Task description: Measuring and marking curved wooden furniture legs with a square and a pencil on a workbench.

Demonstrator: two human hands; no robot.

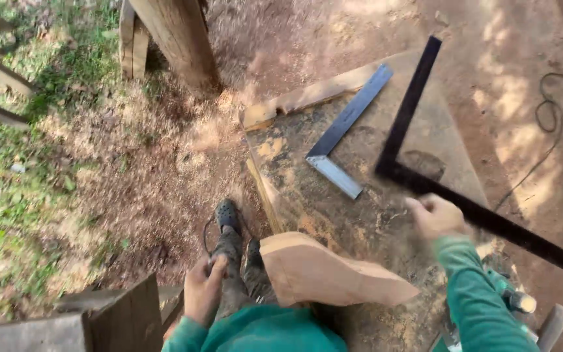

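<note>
My right hand (436,216) grips a large black framing square (404,124) near its corner, holding it just above a dusty workbench top (333,202). Its long arm runs off to the lower right and the other arm points up and away. A smaller try square (341,130) with a dark blade and a silvery stock lies flat on the bench to the left of it. A shaped, curved block of pale wood (320,270) rests at the near edge of the bench. My left hand (202,287) hangs by my leg with its fingers curled, holding nothing I can see.
A thick wooden post (180,39) stands at the back left on sawdust-covered dirt. A plank (307,96) lies along the bench's far edge. A dark cord (555,124) trails on the ground at right. Grass lies at left, and wooden boards (99,319) at the lower left.
</note>
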